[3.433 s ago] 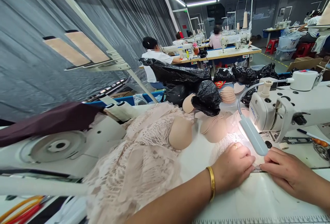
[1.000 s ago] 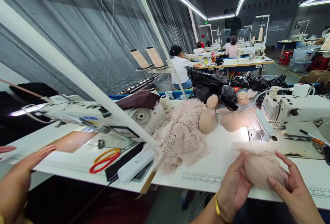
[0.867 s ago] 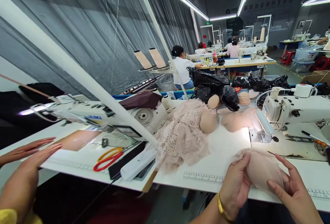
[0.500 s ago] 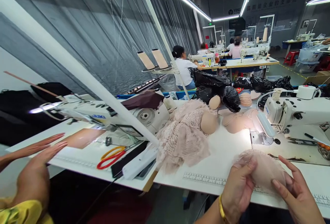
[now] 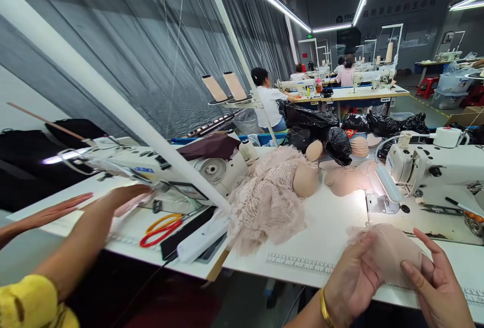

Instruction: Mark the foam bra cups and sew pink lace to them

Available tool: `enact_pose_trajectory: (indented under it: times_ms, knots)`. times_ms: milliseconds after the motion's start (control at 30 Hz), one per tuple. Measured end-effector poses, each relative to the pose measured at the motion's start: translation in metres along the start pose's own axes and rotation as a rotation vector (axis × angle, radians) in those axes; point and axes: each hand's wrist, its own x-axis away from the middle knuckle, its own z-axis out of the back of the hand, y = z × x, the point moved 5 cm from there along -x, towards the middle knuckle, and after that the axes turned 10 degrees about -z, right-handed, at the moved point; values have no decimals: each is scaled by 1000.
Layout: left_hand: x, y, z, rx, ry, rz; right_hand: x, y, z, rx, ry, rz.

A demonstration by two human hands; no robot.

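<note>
- The white bench (image 5: 325, 227) runs across the lower half of the frame, a printed ruler strip along its near edge.
- I see a white sewing machine (image 5: 434, 164) at the right of the frame, its lamp lighting the bench below it.
- A second sewing machine (image 5: 159, 167) lies tipped on its side at centre left, a dark cloth draped over its end.
- A heap of pale lace fabric (image 5: 264, 197) sits in the middle of the bench, with loose moulded cups (image 5: 340, 179) just behind it, toward the lit machine.
- Black plastic bags (image 5: 321, 129) are piled behind the cups, centre right.
- A co-worker's arm in a yellow sleeve (image 5: 34, 303) reaches in from the lower left, the hand flat over that end of the bench.
- Red and orange scissors (image 5: 161, 227) lie near the bench edge, lower centre left.
- My left hand (image 5: 353, 280) and right hand (image 5: 438, 287), at the lower right of the frame, are both closed around a beige bra cup (image 5: 389, 257); it is held between them just above the bench's near edge, thumbs pressing on its dome.
</note>
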Motion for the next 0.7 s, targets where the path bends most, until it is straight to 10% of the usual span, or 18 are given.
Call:
enact_pose_trajectory:
  times_ms: [700]
  knots:
    - [-15,-1,-13,-112,-38,-108,-9,14,0,-80,8,37]
